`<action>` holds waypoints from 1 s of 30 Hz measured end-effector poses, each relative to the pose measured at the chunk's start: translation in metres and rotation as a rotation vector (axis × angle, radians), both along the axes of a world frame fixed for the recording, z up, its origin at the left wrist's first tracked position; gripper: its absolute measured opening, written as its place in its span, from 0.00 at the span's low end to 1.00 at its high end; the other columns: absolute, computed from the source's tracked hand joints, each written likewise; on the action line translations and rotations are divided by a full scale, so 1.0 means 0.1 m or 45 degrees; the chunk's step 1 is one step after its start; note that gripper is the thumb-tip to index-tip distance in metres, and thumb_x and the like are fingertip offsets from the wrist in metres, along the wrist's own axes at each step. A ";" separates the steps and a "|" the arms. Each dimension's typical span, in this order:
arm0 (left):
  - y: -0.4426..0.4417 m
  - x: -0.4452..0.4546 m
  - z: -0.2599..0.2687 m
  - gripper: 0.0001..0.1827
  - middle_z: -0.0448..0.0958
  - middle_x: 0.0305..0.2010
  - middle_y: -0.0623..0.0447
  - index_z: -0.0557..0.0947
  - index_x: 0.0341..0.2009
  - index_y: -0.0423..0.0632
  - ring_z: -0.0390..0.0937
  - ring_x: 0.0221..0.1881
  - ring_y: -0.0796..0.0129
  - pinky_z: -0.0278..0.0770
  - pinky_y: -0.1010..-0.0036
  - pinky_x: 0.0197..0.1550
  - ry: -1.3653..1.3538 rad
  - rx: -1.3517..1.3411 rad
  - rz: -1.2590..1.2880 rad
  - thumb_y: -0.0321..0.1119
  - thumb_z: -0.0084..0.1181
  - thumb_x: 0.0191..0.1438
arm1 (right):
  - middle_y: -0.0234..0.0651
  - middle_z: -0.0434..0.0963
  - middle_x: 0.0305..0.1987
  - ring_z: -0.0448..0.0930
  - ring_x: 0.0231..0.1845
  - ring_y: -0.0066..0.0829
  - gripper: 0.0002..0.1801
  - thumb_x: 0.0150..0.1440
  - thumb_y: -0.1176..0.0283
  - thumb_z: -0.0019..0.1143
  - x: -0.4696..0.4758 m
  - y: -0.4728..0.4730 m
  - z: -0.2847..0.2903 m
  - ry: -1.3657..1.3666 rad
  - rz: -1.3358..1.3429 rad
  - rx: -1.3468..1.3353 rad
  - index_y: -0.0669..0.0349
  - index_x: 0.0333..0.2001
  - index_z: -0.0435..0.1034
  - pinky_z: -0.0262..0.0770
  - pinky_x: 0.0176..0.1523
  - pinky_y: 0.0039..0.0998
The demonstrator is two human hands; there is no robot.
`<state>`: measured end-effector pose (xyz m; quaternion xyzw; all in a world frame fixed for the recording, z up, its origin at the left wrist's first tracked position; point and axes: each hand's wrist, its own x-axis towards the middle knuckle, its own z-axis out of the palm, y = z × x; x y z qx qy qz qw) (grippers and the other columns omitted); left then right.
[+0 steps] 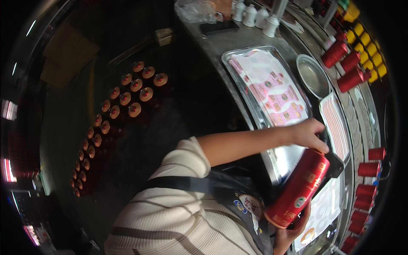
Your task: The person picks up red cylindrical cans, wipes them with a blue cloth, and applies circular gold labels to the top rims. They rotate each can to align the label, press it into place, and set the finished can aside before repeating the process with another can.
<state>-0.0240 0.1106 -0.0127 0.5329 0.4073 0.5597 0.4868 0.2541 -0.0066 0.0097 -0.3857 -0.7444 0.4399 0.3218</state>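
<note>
A red cylindrical bottle (298, 189) with gold printing and a round green-and-white emblem is held tilted in front of my apron. My left hand (309, 135) is at its upper end, with the fingers curled down over the top. From below and behind, my right hand (298, 224) supports the lower part, and the bottle hides some of its fingers. A black angular fixture (333, 164) lies just beyond the bottle's upper end. Past my left forearm is a metal tray (228, 60) with pink-and-white printed sheets (280, 92).
A metal bowl (312, 75) and a tray of striped strips (334, 124) line the bench's far side. More red bottles (350, 79) stand along a conveyor (360, 111). White containers (250, 16) are at the back. Several gold-topped bottles (127, 95) are grouped at left.
</note>
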 end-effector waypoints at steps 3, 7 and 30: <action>-1.15 -0.90 0.17 0.12 0.82 0.29 0.54 0.83 0.33 0.40 0.76 0.31 0.75 0.75 0.73 0.36 0.076 0.073 0.278 0.34 0.70 0.50 | 0.50 0.77 0.56 0.83 0.42 0.40 0.56 0.36 0.71 0.80 -0.26 0.27 0.05 -0.422 0.399 0.185 0.66 0.70 0.58 0.80 0.43 0.38; -2.98 -1.23 0.24 0.15 0.75 0.26 0.52 0.79 0.30 0.40 0.73 0.29 0.70 0.71 0.69 0.32 0.458 0.025 1.052 0.37 0.71 0.50 | 0.54 0.78 0.54 0.81 0.45 0.57 0.57 0.34 0.77 0.76 -1.36 0.49 0.24 -1.034 0.835 0.573 0.55 0.71 0.59 0.79 0.46 0.45; -5.81 -2.76 -2.36 0.13 0.78 0.30 0.43 0.81 0.35 0.45 0.78 0.35 0.45 0.76 0.54 0.39 1.584 -1.120 2.451 0.36 0.67 0.45 | 0.29 0.70 0.12 0.68 0.16 0.18 0.20 0.58 0.71 0.65 -1.35 0.68 0.23 -0.917 0.722 0.315 0.57 0.55 0.75 0.67 0.24 0.28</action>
